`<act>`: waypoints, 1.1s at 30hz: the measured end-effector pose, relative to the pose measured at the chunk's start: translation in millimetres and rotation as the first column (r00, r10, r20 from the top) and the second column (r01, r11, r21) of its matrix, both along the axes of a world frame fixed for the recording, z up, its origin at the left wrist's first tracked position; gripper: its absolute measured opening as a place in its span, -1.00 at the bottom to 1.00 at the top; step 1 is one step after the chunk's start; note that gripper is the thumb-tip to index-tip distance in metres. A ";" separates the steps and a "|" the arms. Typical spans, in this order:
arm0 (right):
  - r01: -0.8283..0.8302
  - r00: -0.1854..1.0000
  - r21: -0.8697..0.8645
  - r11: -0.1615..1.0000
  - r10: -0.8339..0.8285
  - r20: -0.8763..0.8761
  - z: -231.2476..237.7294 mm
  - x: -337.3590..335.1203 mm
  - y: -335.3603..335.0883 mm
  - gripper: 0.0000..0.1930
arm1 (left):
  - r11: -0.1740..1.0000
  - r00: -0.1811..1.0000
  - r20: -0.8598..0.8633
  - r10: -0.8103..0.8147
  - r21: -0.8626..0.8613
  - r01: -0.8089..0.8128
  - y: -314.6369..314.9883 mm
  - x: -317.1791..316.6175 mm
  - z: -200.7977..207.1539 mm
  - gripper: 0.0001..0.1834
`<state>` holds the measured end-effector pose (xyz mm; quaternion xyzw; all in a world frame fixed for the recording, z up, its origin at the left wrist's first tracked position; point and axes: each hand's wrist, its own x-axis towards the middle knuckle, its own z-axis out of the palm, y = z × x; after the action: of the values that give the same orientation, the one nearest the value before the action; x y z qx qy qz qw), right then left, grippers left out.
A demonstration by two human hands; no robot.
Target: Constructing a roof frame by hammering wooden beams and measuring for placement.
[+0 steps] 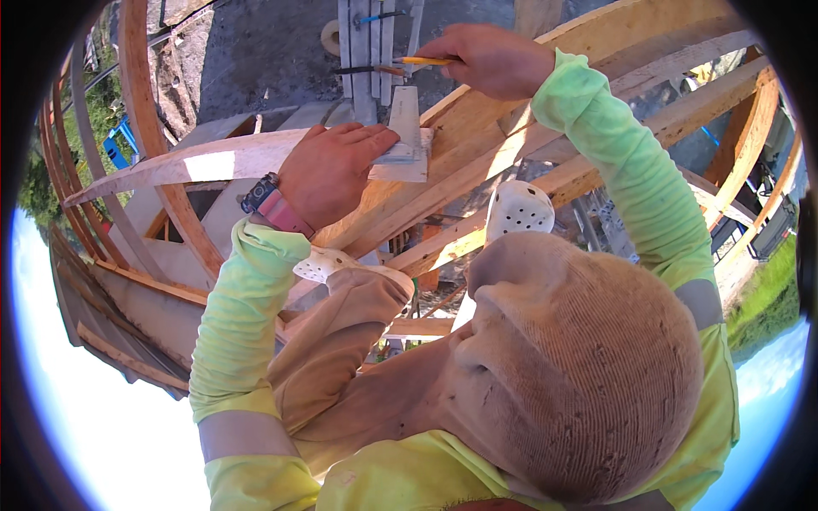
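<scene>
My left hand (pixel 336 170), with a watch on a pink band at the wrist, holds a flat silver metal square (pixel 405 119) against the end of a curved wooden rib (pixel 213 162). Its thumb stretches over the metal, and the other fingers curl partly out of sight. Farther off to the right, my right hand (pixel 494 61) is closed round a yellow pencil (pixel 429 60). The pencil points left, above the square and apart from it.
Wooden beams (pixel 477 162) cross the frame around me, with gaps between them. Grey metal bars (pixel 362 51) and a tape roll (pixel 332 37) lie beyond my hands. My legs and white perforated clogs (pixel 521 209) rest among the timbers. Curved ribs (pixel 141 85) rise at left.
</scene>
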<state>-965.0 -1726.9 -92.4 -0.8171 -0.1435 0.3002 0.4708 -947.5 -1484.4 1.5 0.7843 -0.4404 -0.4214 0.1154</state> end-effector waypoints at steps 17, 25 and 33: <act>0.668 0.539 0.363 0.650 -0.085 -0.838 31.4 -11.6 -15.7 -0.83 | 1.000 1.000 -0.017 0.009 -0.002 -0.009 -1.0 1.3 1.8 -0.55; 0.531 0.721 0.238 0.813 -0.285 -0.632 40.9 -18.8 -37.1 -0.76 | 0.999 0.999 -0.036 0.022 -0.029 -0.023 0.7 0.9 0.1 -0.55; 0.394 0.874 0.243 0.886 -0.279 -0.397 21.1 -34.0 -4.8 -0.84 | 0.999 0.999 -0.041 0.034 -0.021 -0.035 0.2 0.1 -0.2 -0.56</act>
<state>-999.0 -1731.7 -71.3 -0.6762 0.0430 0.3264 0.6591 -947.4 -1484.2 1.3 0.7817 -0.4291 -0.4303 0.1401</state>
